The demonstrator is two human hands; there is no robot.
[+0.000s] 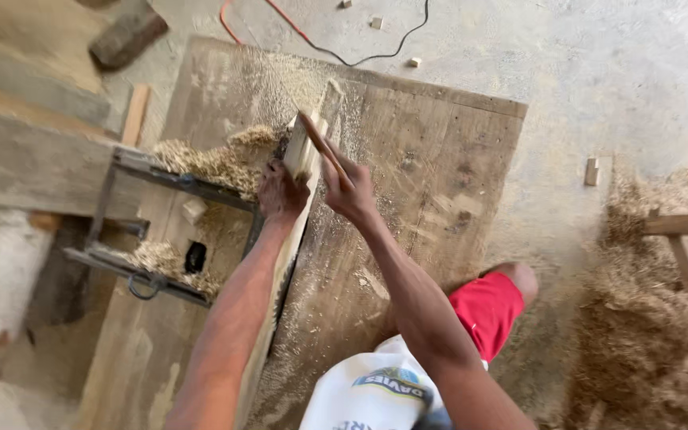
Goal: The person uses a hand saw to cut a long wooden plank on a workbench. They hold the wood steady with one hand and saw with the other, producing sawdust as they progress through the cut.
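The left hand (280,191) is clamped around a pale plank (300,159) that stands on edge and runs down the middle of the table (431,183), pressing it against a dark metal frame (177,179). The right hand (349,191) is closed on a thin brown stick (322,147), whose far end lies slanted across the top of the plank. Shavings (209,163) are heaped on the frame beside the left hand, and fine sawdust covers the table around both hands. A bigger pile of shavings (639,318) lies on the floor to the right, with small wood blocks (592,171) scattered nearby and cables (312,40) trailing beyond the table's far edge.
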